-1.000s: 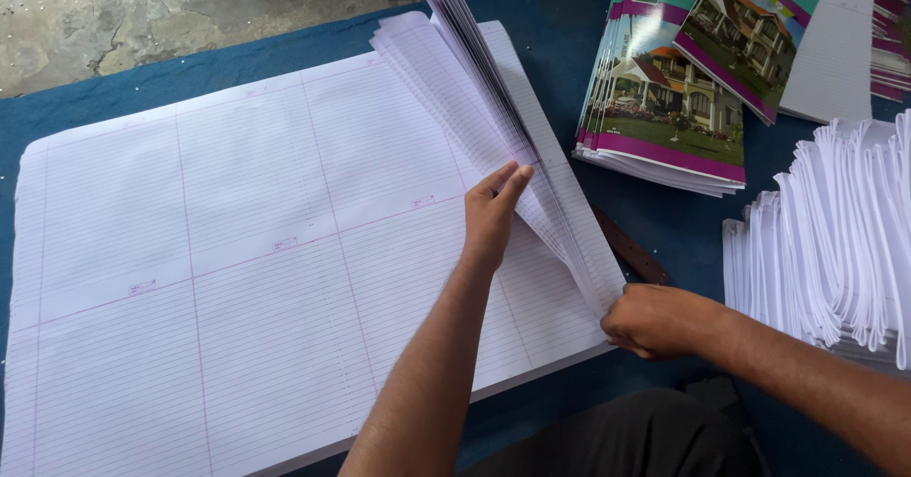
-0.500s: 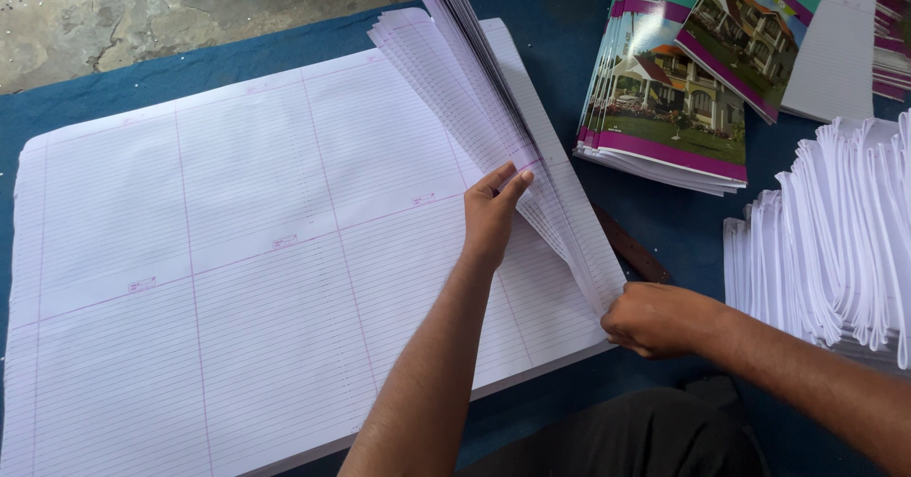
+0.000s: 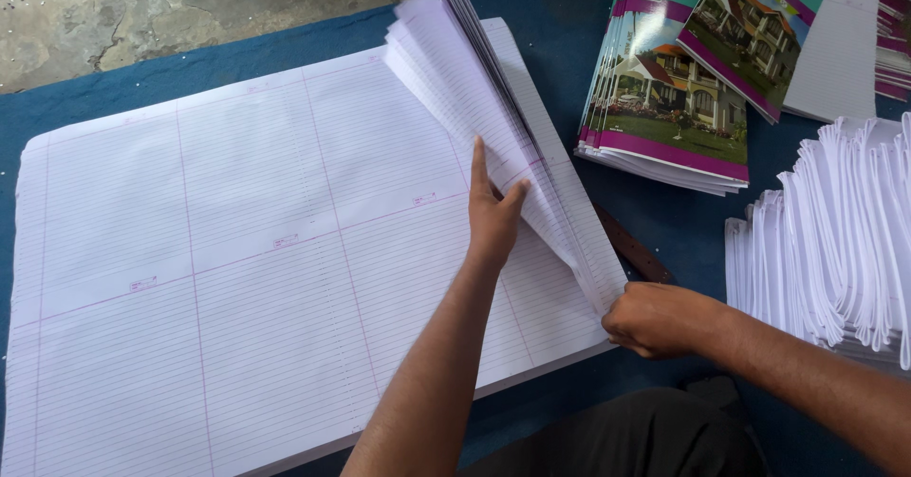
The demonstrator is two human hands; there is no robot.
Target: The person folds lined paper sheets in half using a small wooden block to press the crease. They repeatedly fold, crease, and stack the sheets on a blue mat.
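Head view: a large stack of ruled sheets [image 3: 237, 249] is laid flat on a blue cloth [image 3: 569, 21]. Its right edge is lifted into a fan of sheets [image 3: 474, 88] (top edge blurred). The left hand [image 3: 493, 216] is pressed against the fan, fingers straight and together. The fan's near corner is pinched by the right hand [image 3: 660, 318], fingers curled. Illustrated booklet covers [image 3: 678, 88] and folded white paper [image 3: 835, 240] are seen at right.

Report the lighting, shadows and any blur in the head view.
Head view: soft, even daylight, no glare on the ruled sheets; only a faint shadow beside the left hand; the top of the lifted, fanned sheets is motion-blurred; right hand, printed covers and folded white stack look sharp.
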